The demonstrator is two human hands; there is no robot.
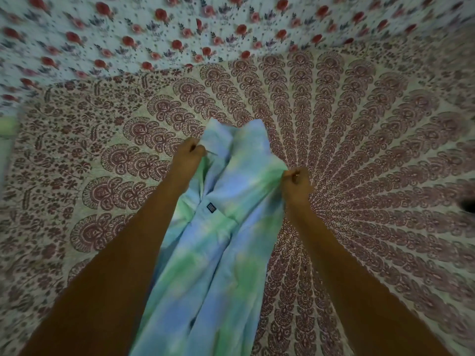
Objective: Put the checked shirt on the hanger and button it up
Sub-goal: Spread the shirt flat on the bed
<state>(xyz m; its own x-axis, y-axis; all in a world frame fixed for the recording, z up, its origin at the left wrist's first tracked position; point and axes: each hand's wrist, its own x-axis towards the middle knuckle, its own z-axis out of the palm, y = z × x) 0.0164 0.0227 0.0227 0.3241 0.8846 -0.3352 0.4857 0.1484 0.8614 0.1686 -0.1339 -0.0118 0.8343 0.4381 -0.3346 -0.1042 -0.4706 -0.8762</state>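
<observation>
The left hand (pixel 189 152) is closed in a fist on a fold near the collar of the soft blue-and-green shirt (pixel 231 240). The right hand (pixel 295 179) is likewise clenched on the opposite edge of the fabric. The garment is thus held up between the two and hangs down toward the camera, above the cream bedspread printed with maroon peacock-feather motifs (pixel 359 150). Its check is blurred into patches of colour. A small dark woven label (pixel 211 208) is seen inside the neck. No hanger is shown and no fastened buttons can be made out, so the task is judged to be at its start, with hanging and buttoning both left. Open bedspread is offered on either side of the arms. It is bounded at the far edge by a pale cloth with red roses (pixel 180 34). A dark object (pixel 466 206), too cropped to identify, sits at the right border.
</observation>
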